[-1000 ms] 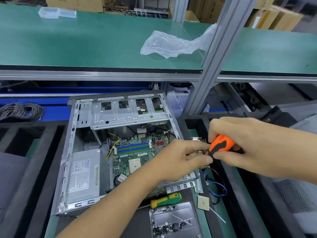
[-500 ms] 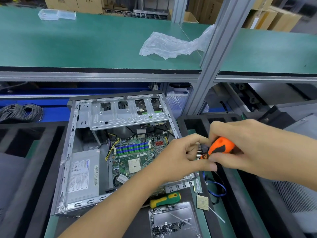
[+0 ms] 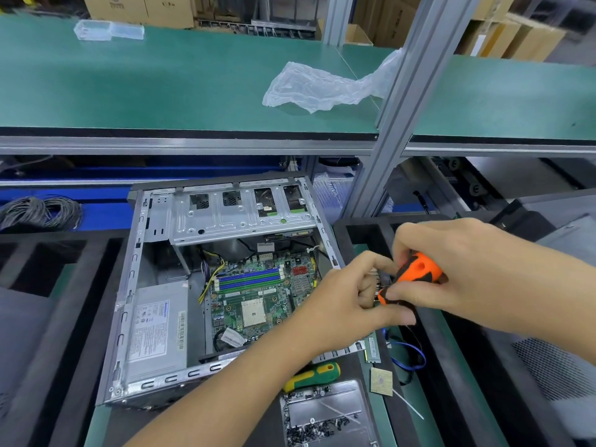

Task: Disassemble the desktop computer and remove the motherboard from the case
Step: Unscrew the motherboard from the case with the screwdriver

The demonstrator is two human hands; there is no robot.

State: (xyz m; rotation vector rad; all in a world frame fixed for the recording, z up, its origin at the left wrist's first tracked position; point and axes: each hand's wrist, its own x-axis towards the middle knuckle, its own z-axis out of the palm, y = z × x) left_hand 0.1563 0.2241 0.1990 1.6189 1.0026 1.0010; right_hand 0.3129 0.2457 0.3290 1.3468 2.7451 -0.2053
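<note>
Right hand (image 3: 467, 269) grips orange screwdriver (image 3: 416, 274); left hand (image 3: 348, 304) pinches small part at its tip beside case (image 3: 129, 285). Motherboard (image 3: 258, 295) still mounted; next likely its screws.

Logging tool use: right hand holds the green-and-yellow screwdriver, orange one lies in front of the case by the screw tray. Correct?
Colours are swapped. In the head view the right hand holds the orange screwdriver, next to the left hand. The green-and-yellow screwdriver is the one lying in front of the case, by the screw tray.
</note>
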